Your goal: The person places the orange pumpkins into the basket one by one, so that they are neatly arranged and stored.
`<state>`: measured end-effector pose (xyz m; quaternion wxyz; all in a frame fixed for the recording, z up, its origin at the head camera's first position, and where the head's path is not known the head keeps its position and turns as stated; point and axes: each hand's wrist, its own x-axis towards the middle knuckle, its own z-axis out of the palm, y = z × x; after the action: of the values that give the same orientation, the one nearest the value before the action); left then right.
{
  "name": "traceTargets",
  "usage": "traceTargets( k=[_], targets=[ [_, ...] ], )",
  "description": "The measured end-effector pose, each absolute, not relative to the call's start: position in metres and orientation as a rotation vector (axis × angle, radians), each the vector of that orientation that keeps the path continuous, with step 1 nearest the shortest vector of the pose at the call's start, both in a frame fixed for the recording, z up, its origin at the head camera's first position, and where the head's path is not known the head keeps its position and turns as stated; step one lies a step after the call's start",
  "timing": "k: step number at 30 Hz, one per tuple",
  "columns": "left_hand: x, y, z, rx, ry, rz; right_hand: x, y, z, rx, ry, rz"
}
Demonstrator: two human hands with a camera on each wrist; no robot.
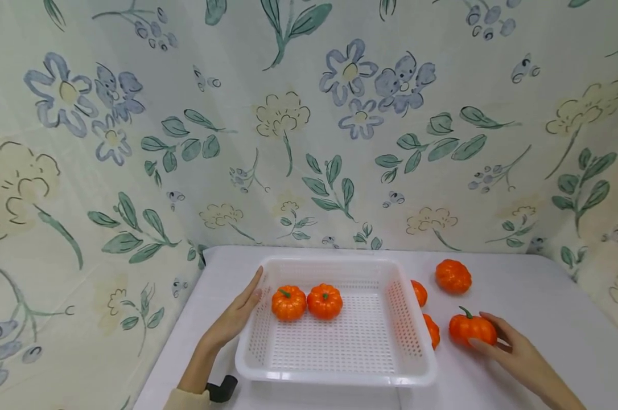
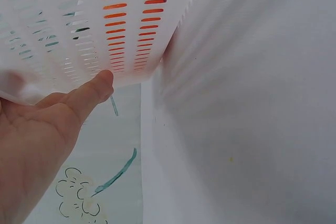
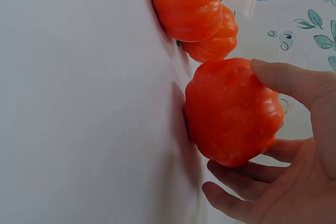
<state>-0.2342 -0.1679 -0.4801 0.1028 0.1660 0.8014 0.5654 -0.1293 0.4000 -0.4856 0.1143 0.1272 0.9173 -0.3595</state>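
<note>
A white perforated plastic basket [image 1: 334,378] stands on the table. Two small orange pumpkins sit side by side inside it, a left one [image 1: 288,304] and a right one [image 1: 325,302]. Along the basket's left side lies my left hand [image 1: 239,312], fingers extended against the outer wall, as the left wrist view also shows. To the right of the basket, my right hand [image 1: 516,352] grips an orange pumpkin [image 1: 466,330] with a green stem, thumb on one side and fingers on the other. In the right wrist view this pumpkin [image 3: 233,114] is close to the white tabletop.
Just beyond the basket's right wall are two more pumpkins, a farther one [image 1: 419,292] and a nearer one [image 1: 432,331], partly hidden by it. Another pumpkin [image 1: 453,277] lies at the back right. Behind the white table [image 1: 524,285] hangs a floral cloth [image 1: 288,188].
</note>
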Motion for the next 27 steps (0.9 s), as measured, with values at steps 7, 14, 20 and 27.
traceTargets(
  k=[7,14,20,27],
  targets=[
    [-0.234,-0.17,-0.48,0.475,2.362,1.673,-0.127,0.406,-0.49,0.329,2.645,-1.027],
    [-0.234,-0.169,-0.482,0.473,2.346,1.68,-0.128,0.401,-0.492,0.284,2.742,-1.027],
    [-0.234,-0.168,-0.481,0.492,2.351,1.676,-0.13,0.399,-0.493,0.285,2.828,-1.048],
    [-0.235,-0.168,-0.48,0.498,2.353,1.668,-0.137,0.392,-0.496,0.337,2.806,-1.051]
  ],
)
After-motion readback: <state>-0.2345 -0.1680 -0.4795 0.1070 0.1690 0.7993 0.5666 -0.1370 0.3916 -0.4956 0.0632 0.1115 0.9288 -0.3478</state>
